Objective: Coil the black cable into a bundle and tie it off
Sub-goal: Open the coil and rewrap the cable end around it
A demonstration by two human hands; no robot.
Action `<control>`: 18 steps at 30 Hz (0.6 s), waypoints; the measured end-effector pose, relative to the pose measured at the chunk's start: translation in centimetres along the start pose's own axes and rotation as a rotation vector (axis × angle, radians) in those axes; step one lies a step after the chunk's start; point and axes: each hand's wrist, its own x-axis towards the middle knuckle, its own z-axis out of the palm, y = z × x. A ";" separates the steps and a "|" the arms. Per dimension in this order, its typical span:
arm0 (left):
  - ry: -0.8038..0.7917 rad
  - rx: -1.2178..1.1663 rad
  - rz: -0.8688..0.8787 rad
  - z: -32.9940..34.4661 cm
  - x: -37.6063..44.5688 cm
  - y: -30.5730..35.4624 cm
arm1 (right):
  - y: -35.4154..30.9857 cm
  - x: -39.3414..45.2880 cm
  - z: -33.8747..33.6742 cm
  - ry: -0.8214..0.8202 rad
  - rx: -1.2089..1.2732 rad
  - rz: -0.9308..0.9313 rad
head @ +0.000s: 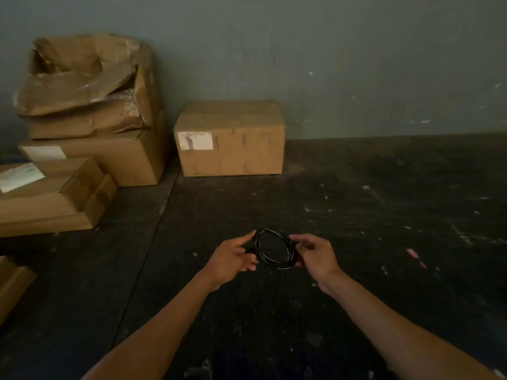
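Note:
The black cable [285, 244] is wound into a small oval coil of several loops, held in the air above the dark floor at the centre of the view. My left hand [233, 257] pinches the coil's left side with thumb and fingers. My right hand [315, 255] grips the coil's right side, where a darker lump of cable sits by the fingers. The inside of the coil is open and the floor shows through it. Whether the coil is tied cannot be seen.
A sealed cardboard box [230, 138] with a white label stands against the grey wall ahead. A stack of crumpled and flat cardboard boxes [90, 111] fills the left side. Another box corner [11, 281] juts in at the far left. The dark floor [384, 204] is speckled with pale marks.

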 end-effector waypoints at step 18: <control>0.098 0.361 -0.224 3.7 3.7 -7.3 | 8.7 2.3 2.5 -0.055 -0.502 0.103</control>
